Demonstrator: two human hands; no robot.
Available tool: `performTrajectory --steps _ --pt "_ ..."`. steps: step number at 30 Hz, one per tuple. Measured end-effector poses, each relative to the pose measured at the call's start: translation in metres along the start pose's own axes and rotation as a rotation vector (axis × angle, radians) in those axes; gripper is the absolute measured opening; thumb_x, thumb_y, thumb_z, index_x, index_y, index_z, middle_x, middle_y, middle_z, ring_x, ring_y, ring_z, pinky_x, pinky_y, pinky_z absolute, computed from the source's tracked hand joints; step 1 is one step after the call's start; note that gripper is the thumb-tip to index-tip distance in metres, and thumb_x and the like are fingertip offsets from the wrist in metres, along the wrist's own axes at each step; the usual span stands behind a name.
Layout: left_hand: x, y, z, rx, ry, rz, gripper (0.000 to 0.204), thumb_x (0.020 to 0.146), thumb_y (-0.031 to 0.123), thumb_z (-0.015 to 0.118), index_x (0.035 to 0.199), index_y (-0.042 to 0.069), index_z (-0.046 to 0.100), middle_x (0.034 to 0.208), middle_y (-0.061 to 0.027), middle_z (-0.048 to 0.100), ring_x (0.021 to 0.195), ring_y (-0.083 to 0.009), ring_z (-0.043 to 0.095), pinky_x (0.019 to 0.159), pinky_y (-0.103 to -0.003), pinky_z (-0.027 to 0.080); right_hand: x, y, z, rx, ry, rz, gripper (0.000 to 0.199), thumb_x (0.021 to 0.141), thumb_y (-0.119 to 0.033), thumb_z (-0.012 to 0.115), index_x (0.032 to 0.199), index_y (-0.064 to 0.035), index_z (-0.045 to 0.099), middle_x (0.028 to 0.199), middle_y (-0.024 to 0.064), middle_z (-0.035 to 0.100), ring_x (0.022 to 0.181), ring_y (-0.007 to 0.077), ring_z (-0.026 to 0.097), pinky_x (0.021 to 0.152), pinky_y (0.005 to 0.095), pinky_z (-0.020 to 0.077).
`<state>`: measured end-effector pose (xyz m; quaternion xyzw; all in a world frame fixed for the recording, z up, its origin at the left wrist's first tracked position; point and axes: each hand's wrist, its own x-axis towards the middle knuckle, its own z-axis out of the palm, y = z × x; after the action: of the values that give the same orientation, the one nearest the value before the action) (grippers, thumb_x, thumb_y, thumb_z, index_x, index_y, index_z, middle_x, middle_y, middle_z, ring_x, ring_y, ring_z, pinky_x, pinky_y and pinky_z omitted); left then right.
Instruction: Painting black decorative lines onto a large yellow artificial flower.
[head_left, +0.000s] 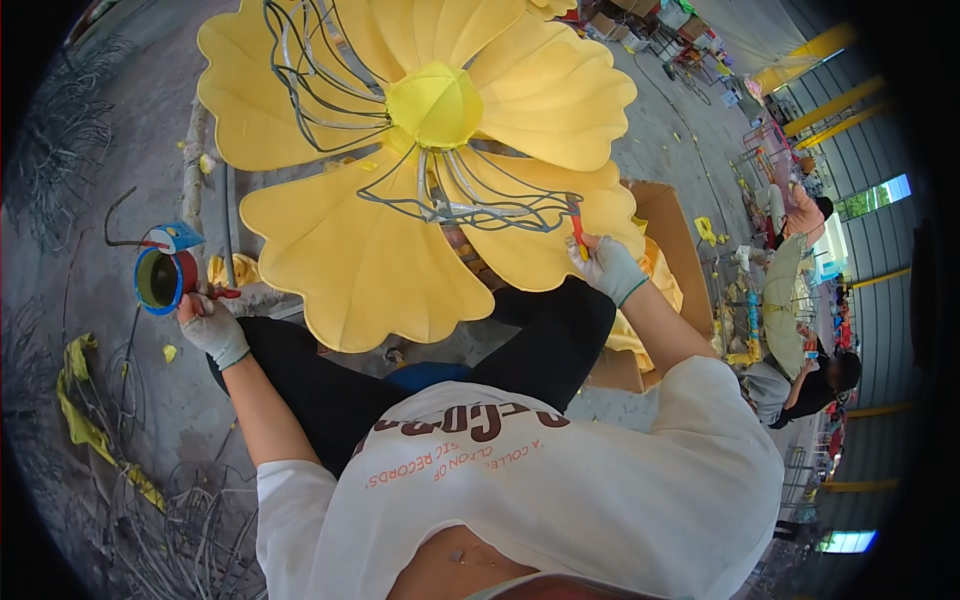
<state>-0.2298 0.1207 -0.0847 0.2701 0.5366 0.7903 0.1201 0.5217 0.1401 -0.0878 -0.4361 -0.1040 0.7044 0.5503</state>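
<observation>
Across the upper middle of the frame spreads the yellow flower (437, 110), between and above both hands; its lower wire loop (480, 214) runs lengthwise left to right. At left, the left hand (213, 328) grasps a can (188, 272), well apart; at centre-right, the nearer right hand (608, 268) pinches a red-handled brush (578, 228), tip at the loop's right end.

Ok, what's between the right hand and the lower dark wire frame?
In the head view, a red-handled brush: the right hand holds it, and its tip overlaps the dark wire frame; contact is unclear.
</observation>
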Motion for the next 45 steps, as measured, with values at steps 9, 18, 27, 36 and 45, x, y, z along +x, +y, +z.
performTrajectory --steps 9,18,27,36,45 --pt "0.003 0.009 -0.015 -0.510 -0.060 -0.280 0.027 0.090 0.016 0.047 0.065 0.014 0.037 0.062 0.0016 0.036 0.066 -0.0138 0.043 0.077 -0.026 0.036 -0.007 0.130 0.068 0.099 -0.046 0.068 0.011 0.089 -0.009 0.054 0.098 -0.0021 0.053 0.086 0.0127 0.060 0.070 0.0241 0.059 0.062 0.0346 0.0524" --pt "-0.013 0.035 -0.019 -0.381 -0.068 -0.212 0.031 0.090 0.020 0.047 0.062 0.015 0.035 0.059 0.0016 0.036 0.069 -0.0148 0.043 0.081 -0.026 0.036 0.090 0.233 0.208 0.324 -0.127 0.124 0.008 0.089 -0.011 0.054 0.094 -0.0046 0.053 0.085 0.0112 0.059 0.072 0.0243 0.058 0.063 0.0355 0.0525" --pt "-0.002 0.038 -0.027 -0.508 -0.188 -0.305 0.033 0.088 0.022 0.049 0.059 0.016 0.036 0.057 0.0016 0.036 0.076 -0.0169 0.047 0.085 -0.027 0.034 0.149 0.241 0.259 0.507 -0.130 0.199 0.007 0.090 -0.014 0.053 0.091 -0.0071 0.052 0.084 0.0097 0.058 0.075 0.0245 0.058 0.065 0.0364 0.0525" --pt "-0.001 0.037 -0.008 -0.531 -0.191 -0.334 0.034 0.087 0.023 0.051 0.057 0.016 0.037 0.055 0.0009 0.036 0.079 -0.0185 0.048 0.086 -0.028 0.033 0.160 0.262 0.254 0.554 -0.116 0.147 0.007 0.087 -0.011 0.057 0.094 -0.0089 0.055 0.088 0.0103 0.059 0.076 0.0244 0.058 0.064 0.0368 0.0528" --pt "-0.012 0.037 -0.003 -0.387 -0.192 -0.238 0.028 0.087 0.013 0.052 0.061 0.012 0.041 0.057 0.0002 0.039 0.076 -0.0161 0.048 0.083 -0.028 0.037 0.137 0.272 0.286 0.723 -0.212 0.186 0.019 0.090 -0.001 0.051 0.104 -0.0123 0.049 0.097 0.0112 0.058 0.079 0.0251 0.058 0.066 0.0373 0.0530"
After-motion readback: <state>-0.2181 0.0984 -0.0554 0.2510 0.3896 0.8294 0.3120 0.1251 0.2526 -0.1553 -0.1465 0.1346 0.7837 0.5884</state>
